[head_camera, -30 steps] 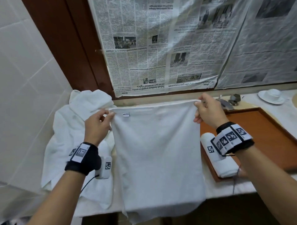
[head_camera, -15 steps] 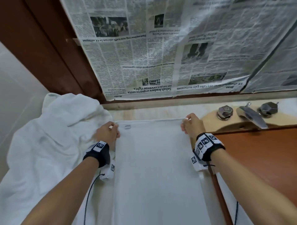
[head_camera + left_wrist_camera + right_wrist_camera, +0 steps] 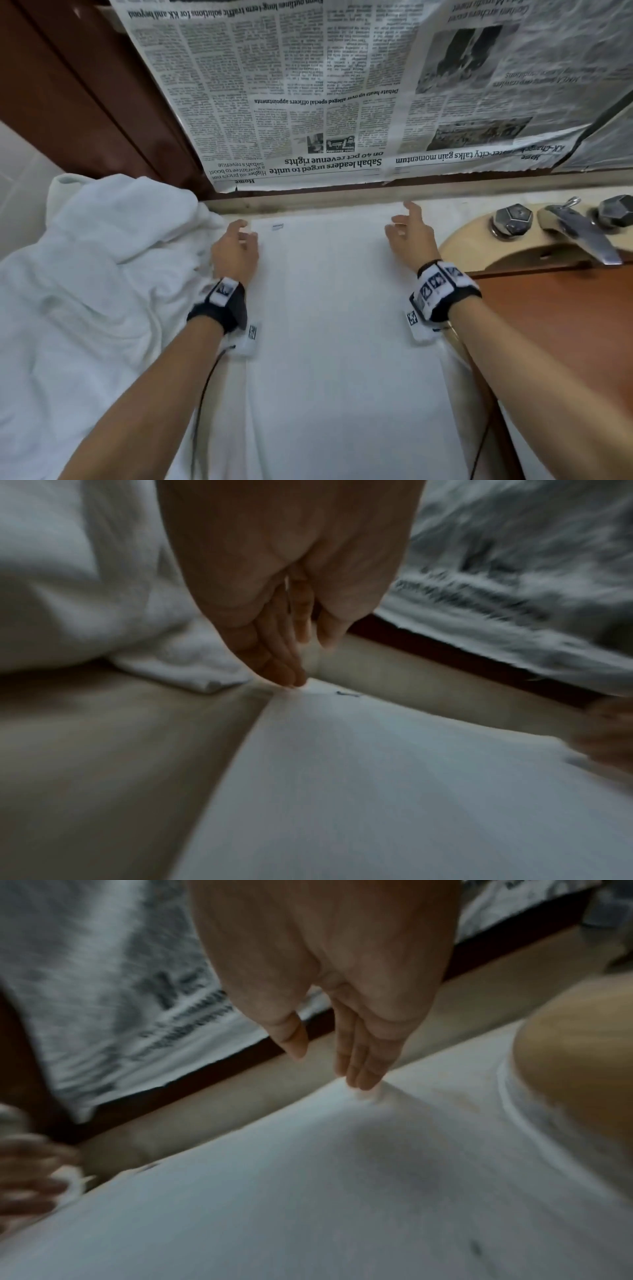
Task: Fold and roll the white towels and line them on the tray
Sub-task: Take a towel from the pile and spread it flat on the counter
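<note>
A white towel lies spread flat on the counter, its small label near the far left corner. My left hand hovers at that far left corner, fingers relaxed and straight, tips just touching the edge. At the far right corner my right hand is spread, fingertips brushing the towel. Neither hand holds anything. The brown wooden tray sits to the right of the towel, partly under my right forearm.
A heap of crumpled white towels fills the left side. Newspaper covers the wall behind the counter. A beige basin rim with a metal tap and two knobs lies at the far right.
The towel went from hanging held up by its top corners to lying flat on the counter. Both hands have released the corners and opened.
</note>
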The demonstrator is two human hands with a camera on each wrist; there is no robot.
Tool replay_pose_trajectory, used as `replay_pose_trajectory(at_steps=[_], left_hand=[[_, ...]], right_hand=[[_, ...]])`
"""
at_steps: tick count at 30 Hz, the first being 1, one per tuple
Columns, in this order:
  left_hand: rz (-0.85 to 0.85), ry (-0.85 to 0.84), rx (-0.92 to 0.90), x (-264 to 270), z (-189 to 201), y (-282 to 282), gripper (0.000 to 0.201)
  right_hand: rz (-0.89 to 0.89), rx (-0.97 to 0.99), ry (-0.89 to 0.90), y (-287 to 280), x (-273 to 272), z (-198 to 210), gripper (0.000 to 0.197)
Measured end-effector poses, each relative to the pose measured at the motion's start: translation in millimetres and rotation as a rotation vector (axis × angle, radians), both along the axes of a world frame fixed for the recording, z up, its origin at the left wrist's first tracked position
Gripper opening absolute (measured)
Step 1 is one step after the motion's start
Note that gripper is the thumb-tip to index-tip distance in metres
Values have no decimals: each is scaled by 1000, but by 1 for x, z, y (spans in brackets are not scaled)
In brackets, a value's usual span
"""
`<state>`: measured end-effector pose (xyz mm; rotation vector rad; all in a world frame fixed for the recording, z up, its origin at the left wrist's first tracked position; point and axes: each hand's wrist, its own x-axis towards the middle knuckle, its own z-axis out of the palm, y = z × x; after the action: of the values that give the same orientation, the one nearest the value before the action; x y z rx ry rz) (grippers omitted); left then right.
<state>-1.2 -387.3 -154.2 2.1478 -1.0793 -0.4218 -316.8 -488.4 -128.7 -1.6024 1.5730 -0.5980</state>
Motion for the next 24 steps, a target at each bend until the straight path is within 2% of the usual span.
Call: replay_pose_trajectory(at_steps=[2,4,7,10,13,16,18,21,24], left_hand=[[-107,-54,-108,-25,4,41,30],[-264,-77,-158,-58,2,93,32],[-446,-65,-39,-99,-16,163,44],[-518,-199,57,-122,-35,209,47],[-530,-295,115,-134,-37,225,50],[-533,-386,221,-124,-38,232,55],[-504,-425,304,-107,-41,238,59],[-454,-412,404,-77,-48,254,65],[-439,-362,390,-55,-46,266,70]], right_hand=[[99,-77,43,44,-2,7,54],[216,-65,108,101,-5,5,54],[361,-48,188,183,-3,-5,75],[489,-64,382,230,0,-21,79],[564,-94,575,251,-6,-37,69],[537,-129,643,254,-15,-46,69],[512,-79,670,248,-25,-47,73],[455,-56,678,236,-44,-47,79],[383,32,679,231,-63,-41,71]])
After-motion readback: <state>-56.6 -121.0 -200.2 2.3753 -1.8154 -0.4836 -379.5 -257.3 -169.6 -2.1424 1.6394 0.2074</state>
